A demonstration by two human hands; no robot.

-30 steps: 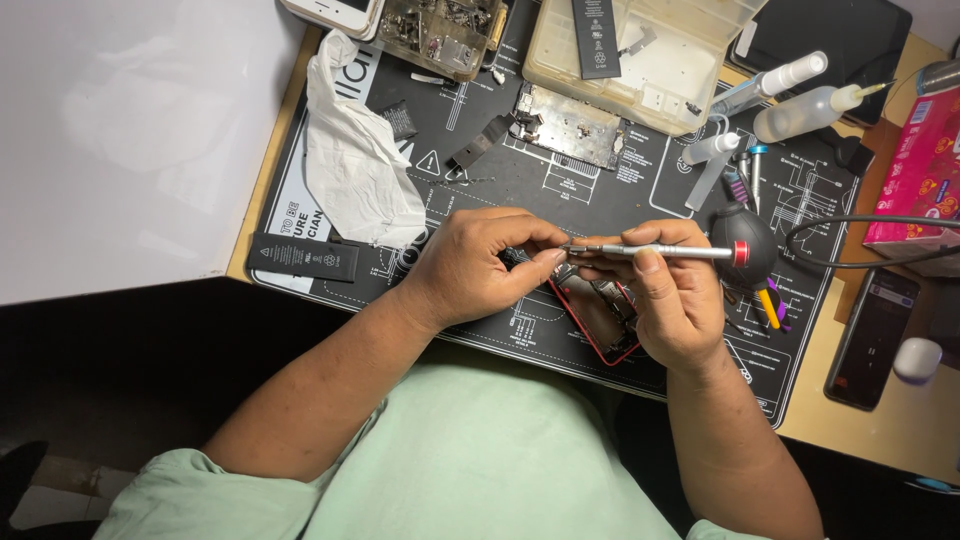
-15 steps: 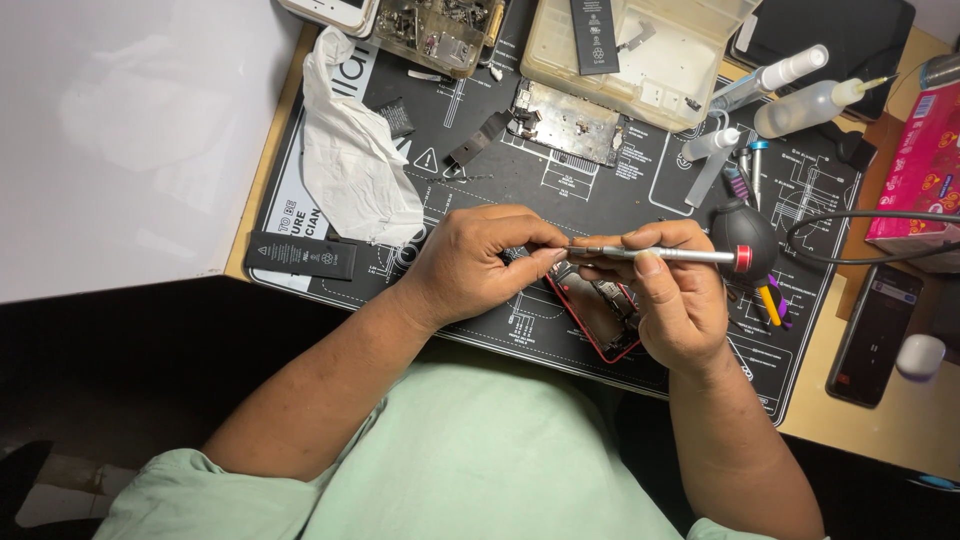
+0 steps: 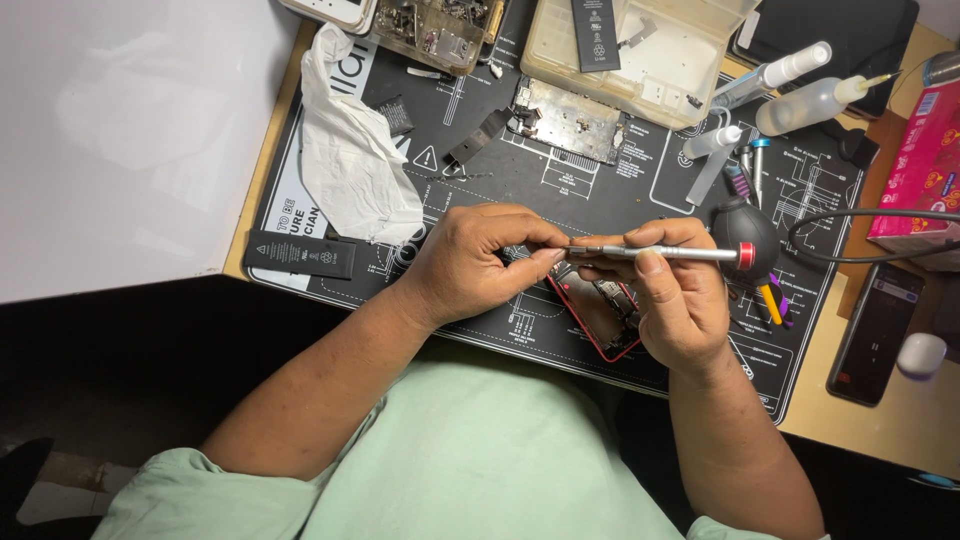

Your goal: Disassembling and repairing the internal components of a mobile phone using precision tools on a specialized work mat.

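The right hand (image 3: 680, 300) has its grip clenched around a silver screwdriver (image 3: 655, 253) held level above a red-framed phone (image 3: 600, 315) on the black mat (image 3: 600, 190), while the left hand (image 3: 475, 265) pinches the screwdriver's tip.

We see a shiny metal screwdriver (image 3: 655, 253), a matt rubber mat (image 3: 560, 190), and crinkly white paper (image 3: 350, 160) at ten o'clock.
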